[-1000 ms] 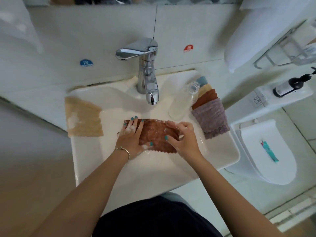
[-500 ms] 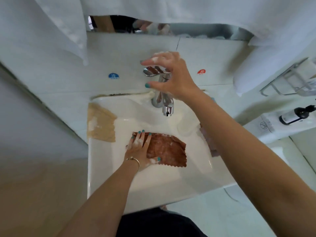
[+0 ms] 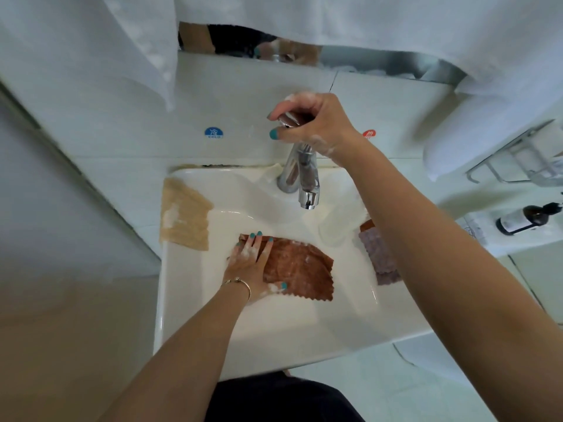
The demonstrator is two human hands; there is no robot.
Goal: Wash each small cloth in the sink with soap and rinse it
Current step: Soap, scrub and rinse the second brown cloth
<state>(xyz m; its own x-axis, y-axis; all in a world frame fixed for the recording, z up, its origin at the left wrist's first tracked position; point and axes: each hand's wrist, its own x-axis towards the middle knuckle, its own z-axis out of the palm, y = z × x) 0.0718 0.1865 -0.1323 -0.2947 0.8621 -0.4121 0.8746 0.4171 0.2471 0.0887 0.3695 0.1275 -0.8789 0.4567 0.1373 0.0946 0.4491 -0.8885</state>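
- The right hand (image 3: pixel 310 120), soapy, is at the upper centre of the frame, its fingers curled over the handle of the chrome faucet (image 3: pixel 300 175) with the thumb below.
- The left hand (image 3: pixel 251 263) lies flat at the centre of the frame, fingers straight and together, pressing down on the left part of a brown cloth (image 3: pixel 300 266); suds cover its fingers.
- The 2 hands are well apart, 1 high on the tap, 1 low in the basin.
- The brown cloth is spread flat and sudsy on the floor of the white sink (image 3: pixel 274 333), below and slightly left of the spout.
- A tan cloth (image 3: pixel 184 216) lies over the sink's left rim, at centre left of the frame.
- A stack of cloths (image 3: pixel 379 257), purple on top, sits on the right rim, partly hidden by the right forearm.
- On the wall tiles, a blue COLD sticker (image 3: pixel 214 132) is left of the tap and a red sticker (image 3: pixel 369 134) is right of it.
- A dark pump bottle (image 3: pixel 525 219) lies at the right edge of the frame.
- White towels (image 3: pixel 365 22) hang across the top.
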